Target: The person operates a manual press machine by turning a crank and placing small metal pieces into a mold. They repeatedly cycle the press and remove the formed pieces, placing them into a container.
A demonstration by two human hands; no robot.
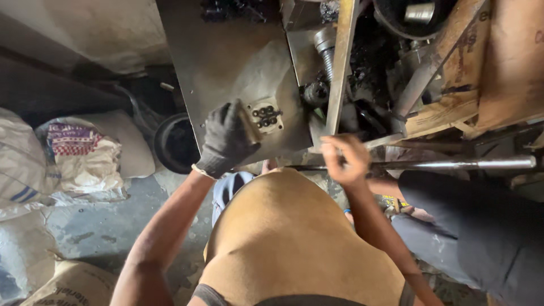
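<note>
My left hand (228, 137) wears a dark glove and is closed around a small pale object that it presses against a grey metal machine panel (226, 62), just left of a pale switch plate with dark buttons (266, 116). My right hand (345, 160) is bare and grips a long steel rod (453, 165) that runs out to the right. A vertical metal bar (340, 62) rises above that hand.
Greasy machine parts and a threaded shaft (326, 51) sit behind the bar. Cardboard sheets (498, 62) lean at the right. Filled sacks (85, 153) lie on the floor at left beside a black bucket (173, 144). Another person's dark-clad leg (476, 226) is close at right.
</note>
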